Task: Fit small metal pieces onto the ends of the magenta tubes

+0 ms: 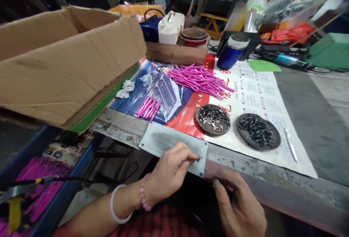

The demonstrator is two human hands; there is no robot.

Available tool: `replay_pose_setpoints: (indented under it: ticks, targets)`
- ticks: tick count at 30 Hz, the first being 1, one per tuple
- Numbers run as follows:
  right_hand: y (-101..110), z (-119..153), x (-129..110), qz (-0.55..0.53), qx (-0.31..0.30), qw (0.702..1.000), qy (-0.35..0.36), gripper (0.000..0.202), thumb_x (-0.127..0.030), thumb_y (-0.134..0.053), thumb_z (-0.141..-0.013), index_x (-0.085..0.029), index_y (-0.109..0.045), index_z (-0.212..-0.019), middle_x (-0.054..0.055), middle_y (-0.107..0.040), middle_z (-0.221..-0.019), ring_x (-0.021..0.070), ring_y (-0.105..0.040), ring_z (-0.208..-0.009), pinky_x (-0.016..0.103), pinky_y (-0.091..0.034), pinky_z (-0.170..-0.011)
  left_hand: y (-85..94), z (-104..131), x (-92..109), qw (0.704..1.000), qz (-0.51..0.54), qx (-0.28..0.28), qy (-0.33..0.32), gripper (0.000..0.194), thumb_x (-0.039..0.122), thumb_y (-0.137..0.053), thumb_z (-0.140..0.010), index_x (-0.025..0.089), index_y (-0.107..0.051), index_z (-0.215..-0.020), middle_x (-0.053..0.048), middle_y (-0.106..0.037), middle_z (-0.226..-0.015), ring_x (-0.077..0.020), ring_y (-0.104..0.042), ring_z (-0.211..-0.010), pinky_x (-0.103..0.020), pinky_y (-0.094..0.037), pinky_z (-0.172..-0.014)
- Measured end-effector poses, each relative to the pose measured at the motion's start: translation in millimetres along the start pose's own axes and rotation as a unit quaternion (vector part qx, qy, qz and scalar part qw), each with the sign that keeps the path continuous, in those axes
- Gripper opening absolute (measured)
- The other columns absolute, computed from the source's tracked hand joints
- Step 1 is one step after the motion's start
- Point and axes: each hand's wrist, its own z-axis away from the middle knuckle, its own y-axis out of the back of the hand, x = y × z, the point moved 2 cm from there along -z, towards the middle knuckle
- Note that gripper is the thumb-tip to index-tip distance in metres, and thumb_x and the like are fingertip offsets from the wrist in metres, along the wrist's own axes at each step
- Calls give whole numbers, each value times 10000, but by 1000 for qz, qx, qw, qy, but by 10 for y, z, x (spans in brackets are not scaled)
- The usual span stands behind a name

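Note:
My left hand (169,168) hovers over a pale metal plate (158,138) at the table's front edge. Thumb and index finger are pinched together on something small and dark, too small to name. My right hand (241,204) is at the table edge, right of the plate. Motion blurs its fingers, and whether they hold anything is unclear. Beyond the plate sit a round dish of small metal rings (214,118) and a dish of dark, thin pointed pieces (257,131). A small bundle of pink sticks (149,107) lies left of them, with a larger pile of pink sticks (196,78) farther back.
A big cardboard box (71,69) takes up the left side. A blue mug (231,53) and a wooden tray (177,53) stand at the back. A white pen (291,145) lies on the calendar sheet at right. Below left, a blue bin (64,189) holds more pink pieces.

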Motion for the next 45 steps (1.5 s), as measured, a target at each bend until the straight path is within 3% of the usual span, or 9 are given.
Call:
replay_pose_setpoints:
  ticks: [5, 11, 17, 22, 26, 34, 38, 40, 45]
  targets:
    - [-151, -50, -187, -63, -65, 996, -26, 93, -193, -580, -987, -223, -646, -1044, 13, -702, -891, 124, -705, -761, 180, -557, -694, -95, 239, 40, 909, 352, 68, 213, 75, 192, -623, -928, 173, -686, -963, 6, -627, -781, -118, -594, -672, -226, -503, -668]
    - [-227, -144, -259, -97, -53, 994, -25, 75, -184, -594, -979, -214, -645, -933, -11, -689, -811, 99, -693, -685, 149, -541, -648, -212, 346, 143, 859, 428, 92, 266, 175, 318, -744, -870, 168, -708, -954, -8, -665, -794, -110, -578, -663, -191, -471, -598]
    - [-191, -159, -280, -102, -51, 992, -49, 175, -198, -546, -996, -203, -615, -836, -8, -674, -730, 115, -670, -619, 178, -526, -584, -364, 431, 201, 864, 426, 81, 257, 262, 427, -671, -947, 173, -673, -1009, 25, -597, -730, -73, -480, -543, -178, -410, -531]
    - [-206, -153, -281, -101, -36, 994, -27, 211, -219, -533, -1008, -214, -569, -800, -34, -605, -656, 102, -585, -516, 187, -446, -482, -421, 520, 267, 915, 349, 120, 161, 232, 365, -511, -1043, 196, -666, -1079, -66, -719, -973, -173, -660, -845, -281, -531, -828]
    - [-245, -98, -276, -7, 40, 998, 42, 241, -234, -520, -1019, -222, -538, -779, -55, -540, -604, 90, -516, -458, 210, -379, -467, -527, 614, 263, 935, 286, 143, 156, 264, 346, -474, -1053, 211, -684, -1139, -89, -742, -1019, -204, -676, -868, -297, -534, -826]
    - [-260, -85, -272, -15, 33, 999, 13, 363, -208, -448, -1041, -222, -455, -679, -69, -456, -525, 71, -444, -384, 195, -342, -404, -635, 671, 254, 919, 311, 174, 171, 311, 441, -521, -1026, 205, -720, -1062, -67, -742, -885, -175, -642, -743, -259, -512, -734]
    - [-260, -21, -240, -65, 96, 993, -22, 78, -276, -605, -974, -212, -615, -930, -12, -648, -710, 131, -643, -562, 217, -518, -512, -608, 670, 278, 906, 329, 192, 183, 342, 496, -553, -999, 204, -727, -1031, -65, -737, -864, -191, -657, -779, -256, -519, -740]
    - [-288, 19, -239, -85, 129, 988, 8, 149, -214, -660, -930, -225, -592, -1063, 7, -690, -782, 152, -680, -619, 247, -565, -552, -611, 676, 271, 901, 330, 205, 191, 346, 508, -563, -990, 203, -726, -1013, -74, -741, -889, -203, -664, -796, -268, -531, -761]
    - [-345, 26, -267, -86, 86, 991, 57, 212, -46, -536, -954, -251, -491, -926, -76, -525, -604, 83, -519, -450, 182, -462, -428, -679, 718, 204, 908, 314, 198, 197, 346, 497, -537, -1001, 206, -723, -996, -75, -738, -871, -208, -673, -794, -273, -528, -748]
